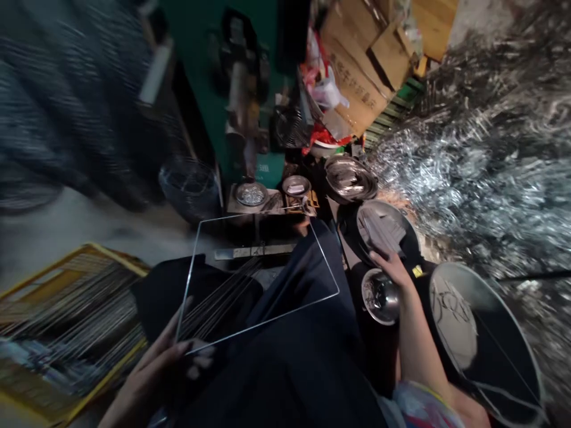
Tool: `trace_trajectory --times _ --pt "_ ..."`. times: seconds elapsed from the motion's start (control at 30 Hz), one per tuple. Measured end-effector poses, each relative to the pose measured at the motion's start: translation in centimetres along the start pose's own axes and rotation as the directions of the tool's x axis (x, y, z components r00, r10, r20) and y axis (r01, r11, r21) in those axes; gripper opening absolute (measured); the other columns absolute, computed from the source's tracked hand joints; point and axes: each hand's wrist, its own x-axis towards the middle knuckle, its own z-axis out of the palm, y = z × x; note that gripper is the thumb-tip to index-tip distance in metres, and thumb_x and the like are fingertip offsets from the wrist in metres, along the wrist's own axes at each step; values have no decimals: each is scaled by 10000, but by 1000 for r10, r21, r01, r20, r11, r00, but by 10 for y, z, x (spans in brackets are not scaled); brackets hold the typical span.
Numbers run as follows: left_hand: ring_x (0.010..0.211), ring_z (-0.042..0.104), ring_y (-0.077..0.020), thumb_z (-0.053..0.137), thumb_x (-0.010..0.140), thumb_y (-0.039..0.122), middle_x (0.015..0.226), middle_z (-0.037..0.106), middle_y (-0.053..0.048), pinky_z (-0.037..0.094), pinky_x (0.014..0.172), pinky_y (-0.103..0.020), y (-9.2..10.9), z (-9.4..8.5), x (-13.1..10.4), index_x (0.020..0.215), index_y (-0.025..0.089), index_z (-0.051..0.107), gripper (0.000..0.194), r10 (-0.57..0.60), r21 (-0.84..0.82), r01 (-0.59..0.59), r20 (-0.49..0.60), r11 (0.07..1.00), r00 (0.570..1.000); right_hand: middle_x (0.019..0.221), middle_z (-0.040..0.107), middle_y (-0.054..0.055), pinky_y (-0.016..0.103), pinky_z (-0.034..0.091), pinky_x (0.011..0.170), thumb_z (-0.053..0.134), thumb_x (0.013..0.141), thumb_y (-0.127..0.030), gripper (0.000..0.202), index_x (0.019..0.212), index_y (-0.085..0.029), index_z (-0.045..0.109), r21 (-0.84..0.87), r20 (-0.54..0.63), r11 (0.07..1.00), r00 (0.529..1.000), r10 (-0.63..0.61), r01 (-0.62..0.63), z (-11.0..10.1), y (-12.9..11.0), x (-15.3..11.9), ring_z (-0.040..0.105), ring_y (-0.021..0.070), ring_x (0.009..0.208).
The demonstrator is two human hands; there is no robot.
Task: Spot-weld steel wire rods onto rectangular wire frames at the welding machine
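Observation:
A thin rectangular metal wire frame [263,321] is pinched near one corner by my left hand [190,348], fingers closed around the wire. It spans above my lap, and its far side reaches a small fixture [307,207] at the machine's front. At the right, my right hand [395,270] is at the near end of a stack of flat grey strips [379,229] in a round pan. Its fingers look closed on the strip ends, though partly hidden. Just below that hand sits a shiny metal bowl [381,300] with small parts inside.
A green machine [267,166] stands ahead, with a dish of small metal pieces [251,194] at its front. On the left is a yellow crate [89,252] of wire rods. A large bucket [499,333] stands right, beside heaped shiny wire [468,154]. Cardboard boxes [357,59] lie behind.

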Motion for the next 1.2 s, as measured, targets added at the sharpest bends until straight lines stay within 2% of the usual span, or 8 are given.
trace_trajectory --times 0.1,0.23,0.33,0.47,0.67,0.93,1.1,1.2 --pt "564 642 -208 819 701 297 710 710 -51 487 474 -232 -6 -8 11 1587 259 24 1191 54 -59 -51 44 997 998 1376 602 127 521 324 1162 749 775 -538 717 1375 -179 589 -80 59 995 997 -56 60 -3 -27 -6 510 329 1326" --pt "555 625 -196 721 798 283 696 690 -63 477 487 -240 -1 3 20 1590 214 14 1064 173 -106 -164 87 981 981 1448 531 129 520 285 1187 770 775 -505 788 1444 -177 513 -113 143 971 971 -193 209 3 -69 -13 430 332 1391" --pt "590 648 -214 687 828 281 726 702 -79 490 515 -257 8 15 17 1590 222 -4 1030 199 -80 -191 98 978 975 1495 478 116 514 300 1185 765 801 -459 785 1483 -216 462 -102 269 936 916 -299 336 18 -102 -24 416 325 1402" --pt "603 658 -216 707 817 299 745 710 -69 492 534 -256 15 22 10 1587 267 -11 1053 177 -83 -170 85 982 981 1520 446 109 484 332 1179 771 806 -438 781 1490 -237 454 -102 446 856 793 -415 506 57 -135 -35 424 308 1400" --pt "587 654 -215 710 817 328 727 701 -56 495 523 -258 15 22 3 1590 273 23 1035 211 -63 -207 63 976 975 1514 460 92 475 329 1187 763 812 -402 786 1504 -235 430 -146 594 732 650 -473 666 108 -146 -31 375 282 1433" --pt "614 673 -233 686 841 364 765 709 -73 508 550 -281 1 13 12 1584 271 -43 1045 209 -91 -199 114 976 971 1514 458 95 544 276 1189 770 788 -352 783 1490 -228 446 -209 671 686 612 -418 697 146 -162 -36 363 305 1437" --pt "604 662 -227 695 839 354 713 692 -61 502 544 -276 -5 19 23 1575 241 -101 1090 215 -106 -198 180 974 960 1535 430 88 485 286 1197 806 771 -444 884 1524 -250 383 31 769 681 418 -484 731 185 -183 -51 352 279 1445" --pt "613 671 -224 668 858 337 734 705 -68 505 550 -268 0 21 18 1580 251 -79 1043 235 -114 -221 128 969 963 1560 387 92 447 306 1198 793 801 -369 873 1541 -248 346 40 725 700 462 -512 713 184 -179 -54 344 264 1451"
